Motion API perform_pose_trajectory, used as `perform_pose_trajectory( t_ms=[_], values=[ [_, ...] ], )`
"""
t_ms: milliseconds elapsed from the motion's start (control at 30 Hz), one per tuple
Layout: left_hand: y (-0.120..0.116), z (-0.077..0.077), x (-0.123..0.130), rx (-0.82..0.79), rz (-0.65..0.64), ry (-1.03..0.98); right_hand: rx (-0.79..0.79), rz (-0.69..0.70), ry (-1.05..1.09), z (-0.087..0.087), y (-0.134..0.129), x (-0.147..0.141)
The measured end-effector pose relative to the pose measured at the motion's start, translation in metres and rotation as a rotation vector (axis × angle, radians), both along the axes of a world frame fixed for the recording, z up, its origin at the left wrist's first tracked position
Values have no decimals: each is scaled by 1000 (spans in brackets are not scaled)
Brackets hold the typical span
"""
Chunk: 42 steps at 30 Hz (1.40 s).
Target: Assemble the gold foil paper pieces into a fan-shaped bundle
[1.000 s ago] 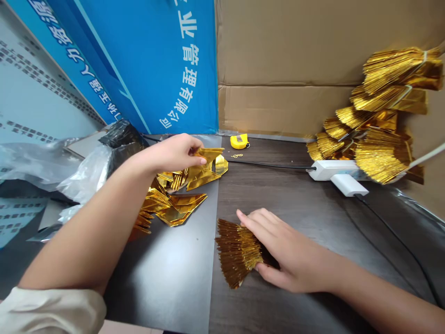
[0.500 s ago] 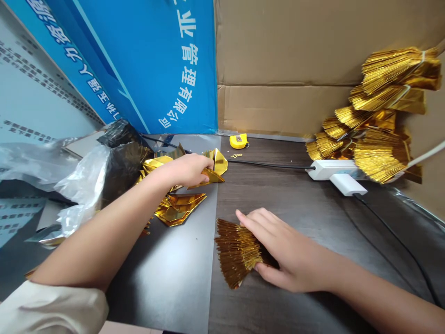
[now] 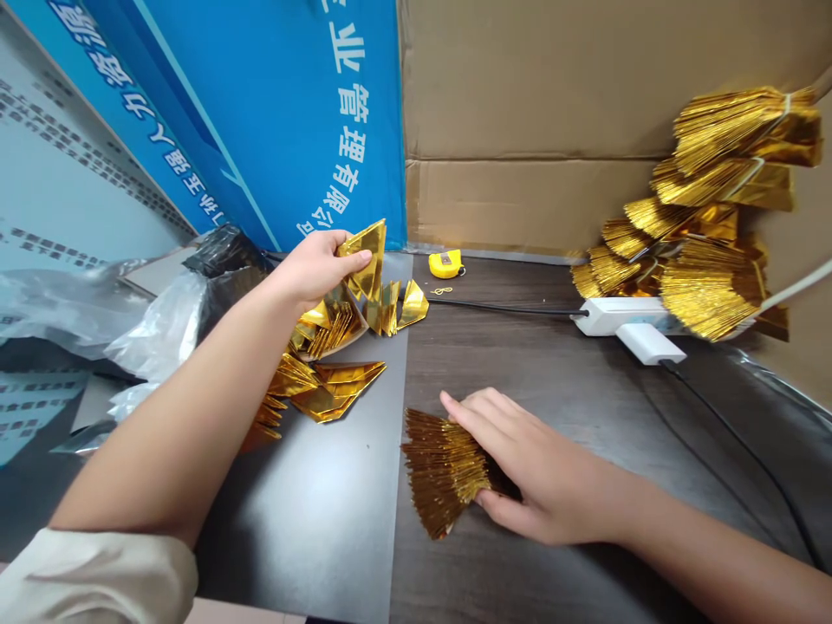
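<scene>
My left hand [image 3: 325,264] pinches a folded piece of gold foil paper [image 3: 366,269] between thumb and fingers, raised above a pile of similar gold pieces [image 3: 334,325]. One folded gold piece [image 3: 341,390] lies apart at the front of that pile, and another [image 3: 414,303] rests at its right. My right hand [image 3: 513,468] is closed around a thick fanned bundle of gold foil paper [image 3: 445,472] on the dark tabletop. The bundle's pleated edges spread toward the left; its gathered end is partly hidden under my palm.
Several tied gold foil bundles [image 3: 721,182] are stacked at the right against cardboard [image 3: 533,95]. A white power strip [image 3: 607,318] with a plugged-in adapter [image 3: 650,344] and black cables sits below them. A yellow tape measure [image 3: 445,263] stands at the back. Crumpled plastic [image 3: 156,321] lies left.
My left hand has lifted up and slightly left from the gold pile, bringing a folded gold piece upright with it. My right hand and its bundle have stayed still.
</scene>
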<state>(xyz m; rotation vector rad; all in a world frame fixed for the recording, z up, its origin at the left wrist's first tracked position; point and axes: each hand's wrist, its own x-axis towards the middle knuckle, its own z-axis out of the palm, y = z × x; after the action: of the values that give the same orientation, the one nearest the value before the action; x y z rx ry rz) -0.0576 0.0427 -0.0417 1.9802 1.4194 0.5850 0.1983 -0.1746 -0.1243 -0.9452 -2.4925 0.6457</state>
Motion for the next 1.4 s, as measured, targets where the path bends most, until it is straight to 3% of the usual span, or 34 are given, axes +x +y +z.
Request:
perform_pose_trajectory(
  t_ms=[133, 300, 367, 500, 600, 767, 967, 1067, 1200, 1300, 1400],
  values=[
    [10, -19, 5, -99, 26, -143, -5, 1, -6, 1, 1, 0],
    [8, -21, 10, -139, -1, -9, -2, 3, 1, 3, 0, -1],
    [3, -16, 11, -65, 44, 50, 5, 6, 6, 3, 1, -1],
    [-6, -6, 18, 281, 146, 290, 11, 9, 1, 1, 2, -1],
    [-8, -2, 32, 433, 58, 485, 3, 12, 0, 1, 1, -1],
    [3, 9, 52, 344, -25, 572, -14, 11, -2, 1, 2, 0],
    [23, 24, 42, 124, -35, 490, -21, 12, -12, 1, 2, 1],
    [30, 28, 33, 156, -138, 424, -21, 13, -8, 1, 2, 2],
    [34, 27, 20, 461, -429, 458, -19, 13, 4, 0, 2, 2],
    [35, 19, 8, 615, -603, 500, -17, 12, 8, 0, 3, 2],
    [35, 3, -5, 599, -676, 446, -22, 9, 4, 0, 3, 2]
  ],
)
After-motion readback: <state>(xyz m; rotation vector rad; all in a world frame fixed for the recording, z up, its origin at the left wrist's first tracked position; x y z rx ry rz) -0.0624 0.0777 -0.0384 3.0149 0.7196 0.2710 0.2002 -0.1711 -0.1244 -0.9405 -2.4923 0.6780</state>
